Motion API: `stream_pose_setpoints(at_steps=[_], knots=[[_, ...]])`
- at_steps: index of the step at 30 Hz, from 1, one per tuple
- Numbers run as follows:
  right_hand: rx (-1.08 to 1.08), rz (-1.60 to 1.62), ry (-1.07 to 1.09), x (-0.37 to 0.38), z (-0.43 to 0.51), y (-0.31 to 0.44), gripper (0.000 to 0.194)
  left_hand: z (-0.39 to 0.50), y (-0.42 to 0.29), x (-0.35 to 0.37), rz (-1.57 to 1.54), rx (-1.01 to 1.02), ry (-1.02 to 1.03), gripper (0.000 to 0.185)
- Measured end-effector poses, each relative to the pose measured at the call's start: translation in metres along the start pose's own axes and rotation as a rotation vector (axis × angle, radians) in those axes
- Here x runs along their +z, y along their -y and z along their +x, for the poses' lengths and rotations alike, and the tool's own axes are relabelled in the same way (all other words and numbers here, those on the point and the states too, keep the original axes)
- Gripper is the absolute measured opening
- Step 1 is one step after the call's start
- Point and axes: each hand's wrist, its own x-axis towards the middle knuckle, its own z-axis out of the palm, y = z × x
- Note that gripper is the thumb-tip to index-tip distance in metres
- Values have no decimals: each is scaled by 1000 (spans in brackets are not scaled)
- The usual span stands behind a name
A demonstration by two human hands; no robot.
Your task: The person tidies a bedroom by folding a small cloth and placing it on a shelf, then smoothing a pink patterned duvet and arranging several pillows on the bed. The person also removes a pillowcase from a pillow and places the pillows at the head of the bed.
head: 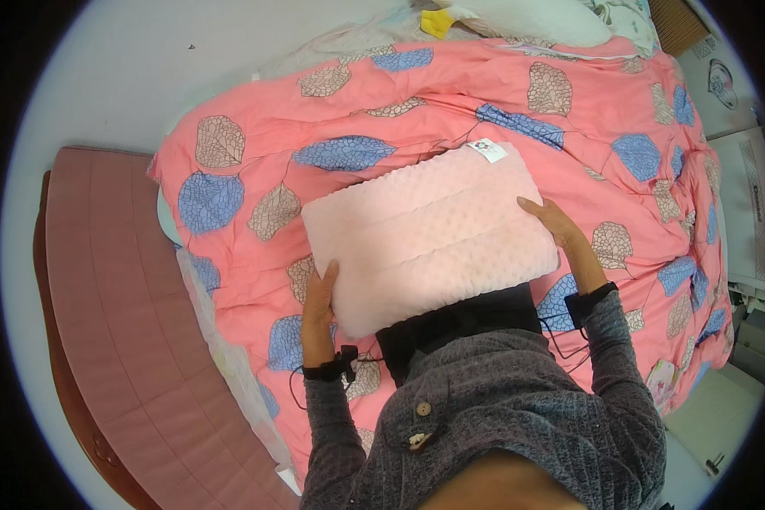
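Note:
A pale pink pillow with a dimpled, ribbed surface is held in front of me, tilted so its right end lies farther up the picture. My left hand grips its lower left edge, thumb on top and the fingers hidden beneath. On the opposite short edge, my right hand holds the pillow in the same way. A white tag with a small printed motif sticks to the far right corner. Beneath the pillow spreads a coral-pink duvet with blue and beige leaf prints.
A padded pink headboard with a wooden frame runs along the left. At the far edge lies a white pillow-like item with a yellow piece. White boxes stand beyond the right side. Black straps with cables circle both my wrists.

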Motion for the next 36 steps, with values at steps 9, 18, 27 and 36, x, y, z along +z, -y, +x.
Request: stream_pose_setpoints(at_steps=[9,18,27,36], knots=[[-436,-186,-290,21,-21,15,40,-12,-30,37,66,349,-79,47],[-640,-338,-584,10,-18,38,49,14,-51,15,165,238,-101,48],[-531,-386,-294,5,-19,54,51,-12,-42,53,-334,-201,304,46],[-468,139,70,31,24,88,48,-43,-210,65,-581,127,357,37]])
